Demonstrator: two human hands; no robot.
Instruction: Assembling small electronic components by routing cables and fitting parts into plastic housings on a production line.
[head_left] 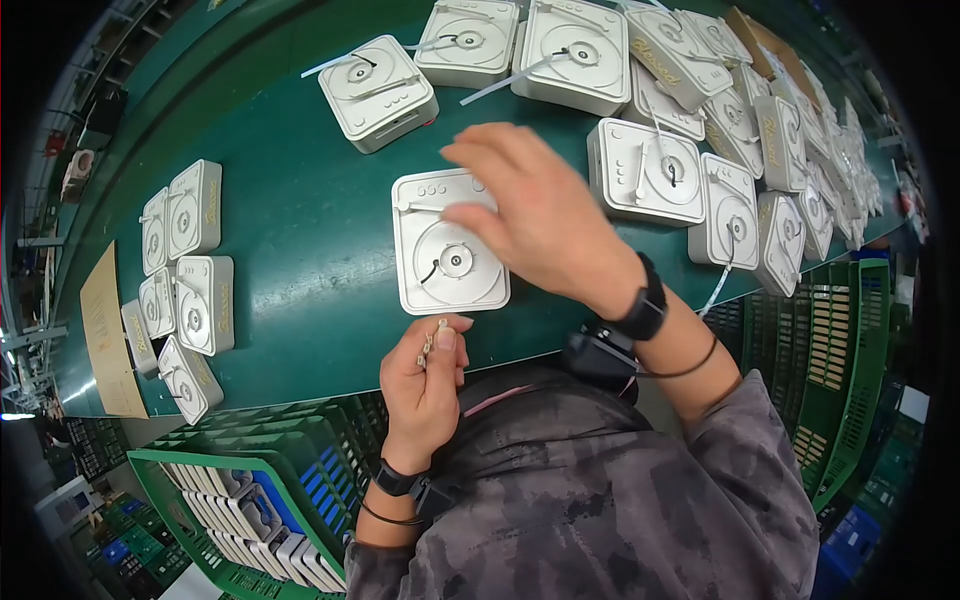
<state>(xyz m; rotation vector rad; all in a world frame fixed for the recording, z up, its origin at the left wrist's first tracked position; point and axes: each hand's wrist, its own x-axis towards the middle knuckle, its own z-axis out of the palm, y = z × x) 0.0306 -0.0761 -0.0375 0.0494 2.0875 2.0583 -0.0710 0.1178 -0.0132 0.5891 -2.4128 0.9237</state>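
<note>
A white box shaped like a small record player (pixel 420 230) lies face up on the green table in front of me, a short black wire showing beside its round hub. Over its upper right part hovers my right hand (pixel 545 215), slightly blurred, with fingers stretched out and thumb apart. It hides that corner of the box, and I cannot tell whether it touches. Just below the box's near edge, my left hand (pixel 422 385) is closed in a pinch. Small translucent pieces (pixel 428 349) stick out between its thumb and fingers; their exact kind is too small to make out.
More white record-player boxes stand at the left (pixel 195 210), at the back (pixel 575 55) and crowded at the right (pixel 650 170). Some trail pale strips. A cardboard sheet (pixel 110 335) is at the table's left end. Green crates stand below, left (pixel 150 460) and right (pixel 865 370).
</note>
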